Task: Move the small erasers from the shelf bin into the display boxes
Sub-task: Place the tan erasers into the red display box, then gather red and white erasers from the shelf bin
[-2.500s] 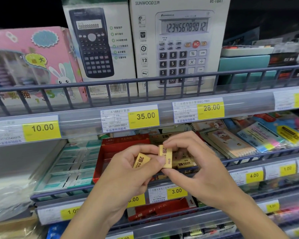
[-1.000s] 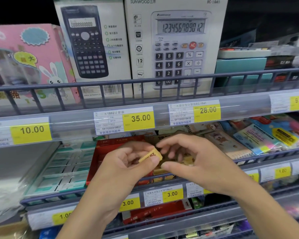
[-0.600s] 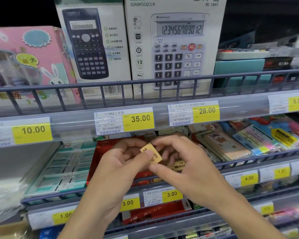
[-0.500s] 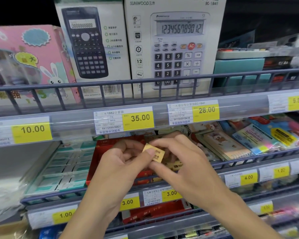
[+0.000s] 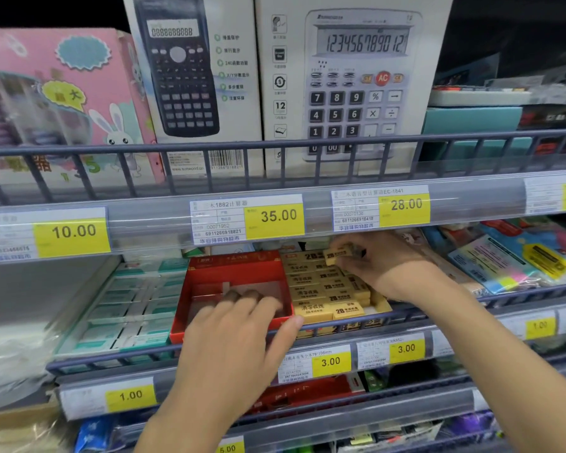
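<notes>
A red display box stands on the middle shelf, its inside mostly bare. Beside it on the right, rows of small yellow 2B erasers fill a second box. My left hand reaches over the red box's front wall with its fingers stretched inside and its thumb at the front right corner; no eraser shows in it. My right hand hovers over the back rows and pinches one yellow eraser in its fingertips.
Teal-packed items lie left of the red box, and sticky-note packs lie to the right. A wire rail fronts the shelf. The price-tag strip and calculator boxes overhang just above the hands.
The hands were together in front of the shelf, passing one eraser. They have parted: the right hand carried the eraser back over the yellow rows, and the left hand dropped into the red box.
</notes>
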A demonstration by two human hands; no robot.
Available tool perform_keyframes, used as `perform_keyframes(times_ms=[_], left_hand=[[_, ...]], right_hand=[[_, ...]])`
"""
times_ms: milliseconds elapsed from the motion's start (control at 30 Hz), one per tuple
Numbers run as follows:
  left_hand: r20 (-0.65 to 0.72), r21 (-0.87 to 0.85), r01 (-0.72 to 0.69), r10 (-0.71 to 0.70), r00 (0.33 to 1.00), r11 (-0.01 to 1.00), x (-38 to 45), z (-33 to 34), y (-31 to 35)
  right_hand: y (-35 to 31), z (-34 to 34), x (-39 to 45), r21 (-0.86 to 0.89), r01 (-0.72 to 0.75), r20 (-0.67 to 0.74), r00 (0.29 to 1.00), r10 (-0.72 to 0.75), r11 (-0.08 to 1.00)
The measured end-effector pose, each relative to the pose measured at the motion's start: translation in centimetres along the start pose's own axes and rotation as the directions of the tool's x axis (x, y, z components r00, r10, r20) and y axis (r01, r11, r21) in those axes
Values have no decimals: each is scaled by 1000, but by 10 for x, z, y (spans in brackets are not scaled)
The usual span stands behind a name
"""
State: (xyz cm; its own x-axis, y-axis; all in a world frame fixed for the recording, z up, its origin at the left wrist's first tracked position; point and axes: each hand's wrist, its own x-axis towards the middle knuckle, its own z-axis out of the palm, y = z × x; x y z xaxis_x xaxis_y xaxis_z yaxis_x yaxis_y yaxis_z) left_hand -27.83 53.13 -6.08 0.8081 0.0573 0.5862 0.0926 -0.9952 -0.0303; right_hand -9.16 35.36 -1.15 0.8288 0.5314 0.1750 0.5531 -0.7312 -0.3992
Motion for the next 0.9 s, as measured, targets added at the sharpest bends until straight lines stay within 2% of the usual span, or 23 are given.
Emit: perform_keyframes(times_ms=[133,333,567,667,733,800,833,900], left_hand=[[-42,29,-38,40,998,999,-2,7,-1],[-81,25,-39,41,996,999,-2,10,-1],[-111,14,-54,55,992,998,-3,12,-2],[-76,-20,-40,38,996,999,-3,8,-2],[-15,-78,-3,2,1000,997,-2,1,-2],[12,-226,44,-42,999,973,-3,-6,-4],[17,-343,81,-80,997,936,-5,-9,-6],[-1,-587,145,-180,984,797,-12,-16,-9]], right_hand=[[2,9,12,-64,60,70,996,-55,996],[3,16,23,-99,100,74,993,-93,990],[3,14,22,-6,80,118,990,-78,997],[-1,9,18,-29,44,114,993,-41,999],[-5,6,10,-64,7,53,999,-4,998],[-10,4,-6,-29,16,-60,998,-18,999],[-14,3,-18,25,45,-123,992,-41,999],[-23,1,-46,149,115,-251,965,-75,982]])
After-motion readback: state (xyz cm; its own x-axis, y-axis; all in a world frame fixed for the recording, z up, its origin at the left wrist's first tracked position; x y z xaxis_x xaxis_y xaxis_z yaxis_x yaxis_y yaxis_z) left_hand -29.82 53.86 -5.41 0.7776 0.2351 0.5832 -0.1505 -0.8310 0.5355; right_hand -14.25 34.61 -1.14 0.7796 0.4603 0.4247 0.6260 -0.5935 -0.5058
